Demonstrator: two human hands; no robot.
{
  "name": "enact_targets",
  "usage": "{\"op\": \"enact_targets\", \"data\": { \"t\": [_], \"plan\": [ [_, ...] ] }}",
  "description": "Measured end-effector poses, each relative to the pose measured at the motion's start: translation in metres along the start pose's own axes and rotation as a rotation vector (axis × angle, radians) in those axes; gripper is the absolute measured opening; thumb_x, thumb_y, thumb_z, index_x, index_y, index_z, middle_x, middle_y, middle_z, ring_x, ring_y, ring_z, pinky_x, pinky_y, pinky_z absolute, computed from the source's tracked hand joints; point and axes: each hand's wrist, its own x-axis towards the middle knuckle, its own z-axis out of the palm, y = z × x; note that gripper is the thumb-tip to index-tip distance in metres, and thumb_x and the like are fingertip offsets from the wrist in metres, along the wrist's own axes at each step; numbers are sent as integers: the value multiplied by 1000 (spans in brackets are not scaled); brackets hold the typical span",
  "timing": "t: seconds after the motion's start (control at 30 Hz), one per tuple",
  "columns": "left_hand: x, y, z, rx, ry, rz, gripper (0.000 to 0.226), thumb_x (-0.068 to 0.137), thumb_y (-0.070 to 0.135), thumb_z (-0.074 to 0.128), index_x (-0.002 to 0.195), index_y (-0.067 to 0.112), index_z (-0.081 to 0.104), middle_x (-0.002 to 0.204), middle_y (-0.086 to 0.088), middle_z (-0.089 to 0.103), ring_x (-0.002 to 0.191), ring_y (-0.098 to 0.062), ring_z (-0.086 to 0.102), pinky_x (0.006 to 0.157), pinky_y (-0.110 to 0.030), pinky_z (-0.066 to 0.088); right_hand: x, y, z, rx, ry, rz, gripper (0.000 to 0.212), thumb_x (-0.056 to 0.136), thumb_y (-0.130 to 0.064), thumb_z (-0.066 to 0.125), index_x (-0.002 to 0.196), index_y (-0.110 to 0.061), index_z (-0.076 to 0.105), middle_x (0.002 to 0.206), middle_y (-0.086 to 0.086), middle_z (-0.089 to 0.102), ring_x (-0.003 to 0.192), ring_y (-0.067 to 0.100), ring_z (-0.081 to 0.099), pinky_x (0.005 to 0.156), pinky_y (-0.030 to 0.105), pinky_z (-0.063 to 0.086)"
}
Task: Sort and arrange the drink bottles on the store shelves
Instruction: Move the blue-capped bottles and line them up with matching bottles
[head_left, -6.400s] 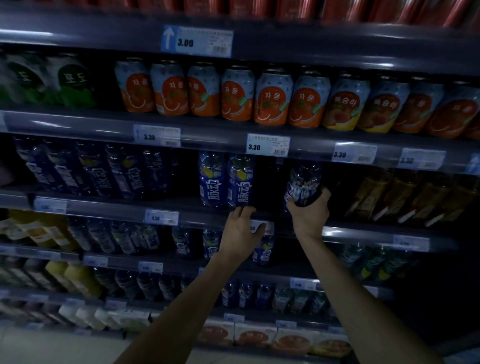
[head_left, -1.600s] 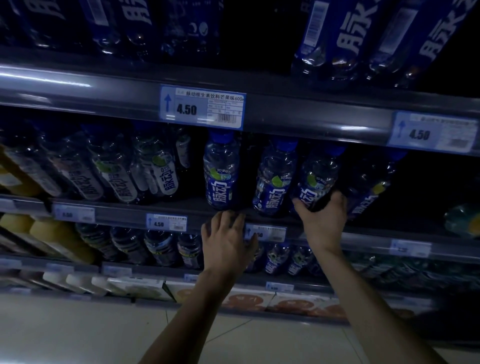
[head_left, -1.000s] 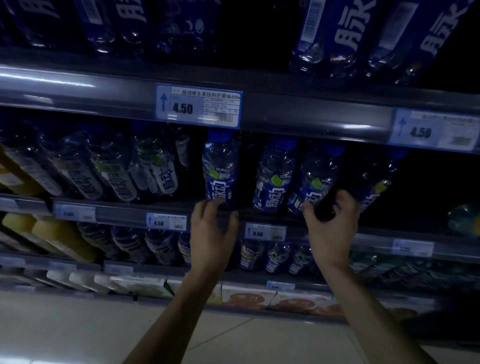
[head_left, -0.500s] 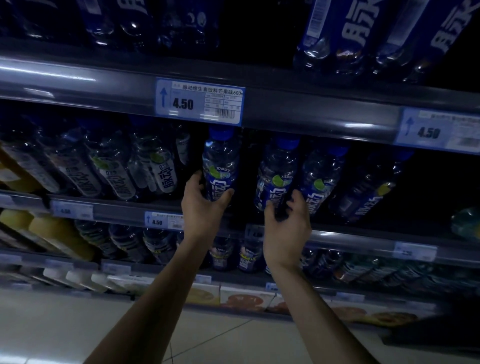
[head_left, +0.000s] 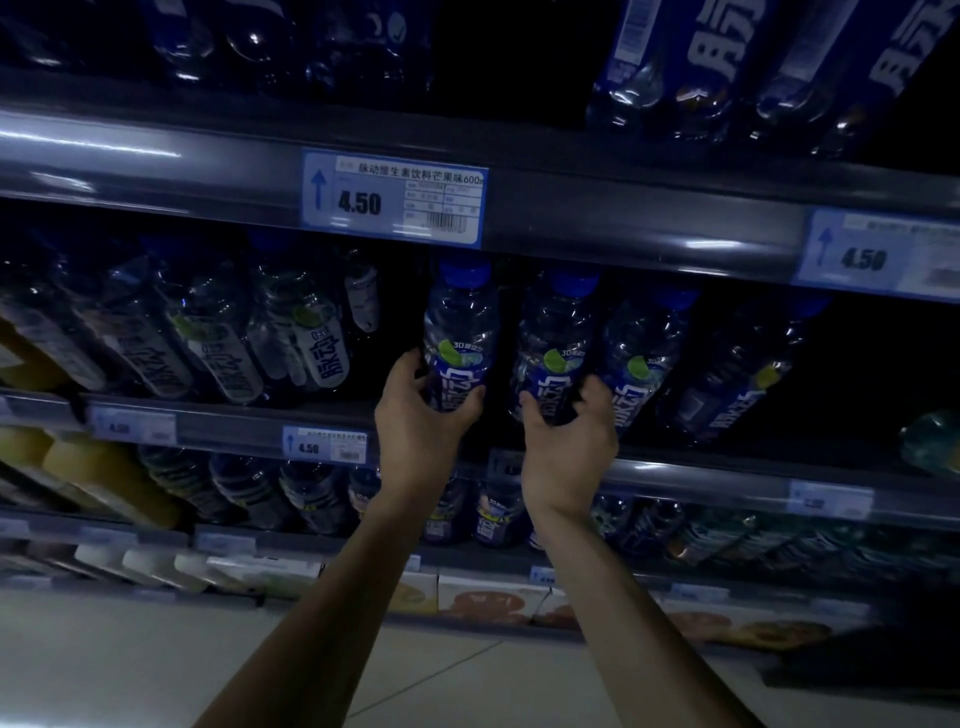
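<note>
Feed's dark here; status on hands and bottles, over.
Left hand grips left blue-capped bottle. Right hand grips neighbouring bottle. Third bottle close beside right hand.

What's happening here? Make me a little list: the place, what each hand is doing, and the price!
place: dim store shelf with blue-capped drink bottles standing on it
left hand: grips the lower part of a blue-label bottle
right hand: grips the neighbouring bottle, to the right of the first
price tag above: 4.50
</note>
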Motion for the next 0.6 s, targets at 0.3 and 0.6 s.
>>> {"op": "enact_targets", "data": {
  "t": [0.3,0.6],
  "plan": [
    [-4,6,7,-14,-6,-2,57,74,36,78,122,31,48,108,20,58,103,6,54,80,-24,54,0,-1,-4,-27,0,-38,65,79,-27,77,132,-2,48,123,13,59,111,25,58,92,37,50],
    [-17,10,8,-6,-53,-20,69,78,36,76,136,28,38,126,13,52,99,21,45,72,1,41,-3,5,-26,-24,-58,-100,52,84,-28,72,128,-8,52,119,6,60,108,18,57,89,27,46]
  ]
}}
